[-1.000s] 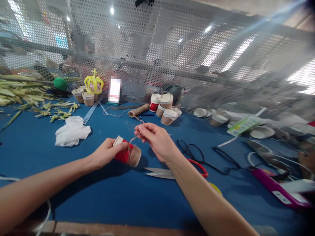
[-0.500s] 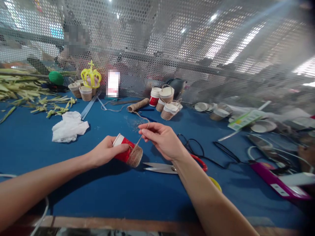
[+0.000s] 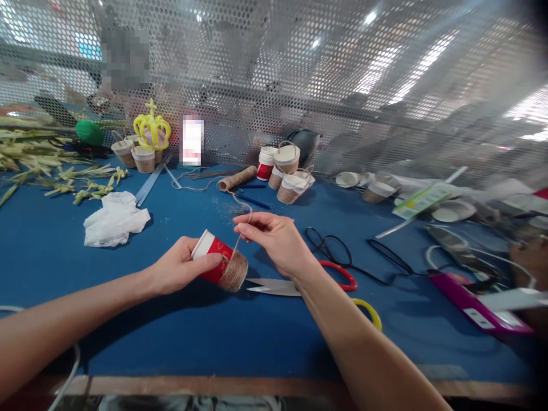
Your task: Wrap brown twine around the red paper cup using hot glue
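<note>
A red and white paper cup (image 3: pixel 216 247) lies tilted in my left hand (image 3: pixel 182 264), whose fingers are wrapped round it with the thumb along its side. Brown twine (image 3: pixel 235 273) is wound round the base end of the cup. Just above the cup, my right hand (image 3: pixel 274 237) pinches the free length of that twine, which runs taut down to the winding. From the pinch the twine leads back to a roll of twine (image 3: pixel 237 178) lying on the table. Scissors (image 3: pixel 278 286) with red and yellow handles rest partly beneath my right forearm.
Twine-wrapped cups (image 3: pixel 291 188) stand behind the roll. Crumpled white tissue (image 3: pixel 115 220) lies left, with plant strips (image 3: pixel 85 181) and a yellow crown (image 3: pixel 152 128) beyond. A black cord (image 3: pixel 327 245) and a purple box (image 3: pixel 475 302) are at right. Perforated metal mesh (image 3: pixel 240 74) closes the back.
My right hand has shifted slightly left and nearer the cup with the twine. The cup has turned a little in my left hand, and more twine-covered side shows. The whole view has shifted slightly.
</note>
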Demonstrator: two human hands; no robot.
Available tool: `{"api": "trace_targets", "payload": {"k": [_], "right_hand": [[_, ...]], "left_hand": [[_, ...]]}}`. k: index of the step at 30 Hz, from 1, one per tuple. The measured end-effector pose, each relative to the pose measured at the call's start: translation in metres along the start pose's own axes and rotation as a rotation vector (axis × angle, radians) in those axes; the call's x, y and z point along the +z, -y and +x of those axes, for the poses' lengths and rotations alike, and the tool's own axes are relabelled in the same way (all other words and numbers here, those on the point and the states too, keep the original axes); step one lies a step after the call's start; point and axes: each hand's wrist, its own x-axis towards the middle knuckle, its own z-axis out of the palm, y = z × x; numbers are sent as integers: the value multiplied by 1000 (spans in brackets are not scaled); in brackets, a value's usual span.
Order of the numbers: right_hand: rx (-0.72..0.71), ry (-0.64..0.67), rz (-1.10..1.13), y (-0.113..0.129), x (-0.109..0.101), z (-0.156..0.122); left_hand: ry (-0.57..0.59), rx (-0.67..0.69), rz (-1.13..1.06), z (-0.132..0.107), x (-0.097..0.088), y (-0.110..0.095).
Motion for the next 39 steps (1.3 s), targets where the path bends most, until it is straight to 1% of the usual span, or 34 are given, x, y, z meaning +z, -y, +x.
{"api": "trace_targets", "payload": {"k": [4,13,26,30,35,37,39], "right_hand": [[19,18,-22,-3,1,0],[63,35,-35,-3,4,-1],[78,90,-55,-5,6,-3],[79,99,-76,-6,7,-3],[78,111,-73,-9,9,-1],[70,94,-84,-10,8,1],[53,38,-133,-10,6,3]], "left_hand": [[-7,18,-22,-2,0,1],[-36,36,4,-4,-1,3],[-50,82,38,-6,-1,0],[-64,85,-5,-7,1,-1],[-103,49,-31,-6,1,2],[-118,41,-84,-4,1,3],[-161,34,-194,0,1,2]]}}
